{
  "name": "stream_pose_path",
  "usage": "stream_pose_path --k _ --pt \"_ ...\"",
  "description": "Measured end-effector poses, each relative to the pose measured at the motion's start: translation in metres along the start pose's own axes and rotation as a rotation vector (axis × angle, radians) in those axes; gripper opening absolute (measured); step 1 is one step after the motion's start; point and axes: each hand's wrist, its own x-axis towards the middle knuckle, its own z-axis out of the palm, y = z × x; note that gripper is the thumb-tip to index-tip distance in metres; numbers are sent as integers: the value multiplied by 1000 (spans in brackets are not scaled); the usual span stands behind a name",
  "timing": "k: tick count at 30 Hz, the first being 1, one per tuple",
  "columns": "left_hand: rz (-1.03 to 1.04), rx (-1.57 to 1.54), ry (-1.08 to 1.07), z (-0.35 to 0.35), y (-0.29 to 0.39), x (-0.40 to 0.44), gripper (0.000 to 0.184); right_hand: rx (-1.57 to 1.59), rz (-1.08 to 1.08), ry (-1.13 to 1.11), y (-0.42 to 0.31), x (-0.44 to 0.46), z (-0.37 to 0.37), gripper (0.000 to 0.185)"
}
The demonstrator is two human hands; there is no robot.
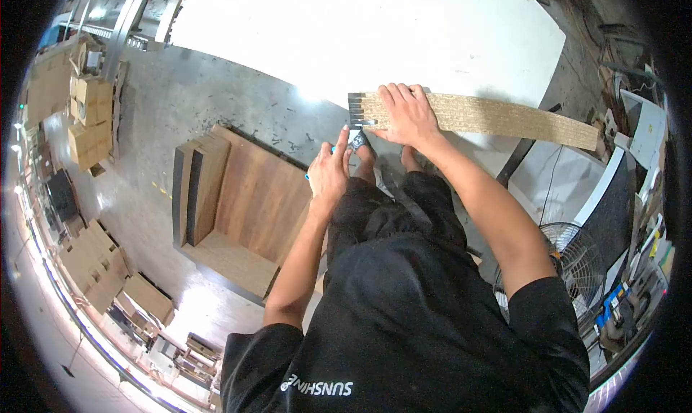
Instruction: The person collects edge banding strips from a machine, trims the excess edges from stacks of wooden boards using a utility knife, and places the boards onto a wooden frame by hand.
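Note:
A stack of long particleboard strips lies on the white table, with dark edging showing at its left end. My right hand grips the stack near that end, fingers curled over the far side and thumb at the near side. My left hand is just off the table corner, closed around a slim object with blue parts, mostly hidden by the palm. Its index finger reaches up to the strips' dark ends. A small light-and-dark piece sticks out there, too small to make out.
The white table spreads out ahead. Stacked dark-edged boards and a wood-grain panel are at the lower left, by my legs. A fan stands at the right. Cardboard boxes are far left, and dark scraps litter the floor.

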Motion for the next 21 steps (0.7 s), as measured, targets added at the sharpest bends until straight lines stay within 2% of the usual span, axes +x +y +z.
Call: stream_pose_path --k 2,5,14,21 --pt "7 21 -28 0 -2 0 56 -1 3 -27 -1 0 -4 103" --pt "26 58 -42 -1 -5 1 57 -8 -9 66 1 0 3 106" --pt "78 78 -54 -4 -14 8 57 -64 -2 -13 0 1 -1 106" --pt "106 151 -80 -11 -20 20 57 -52 -5 11 2 1 5 105"
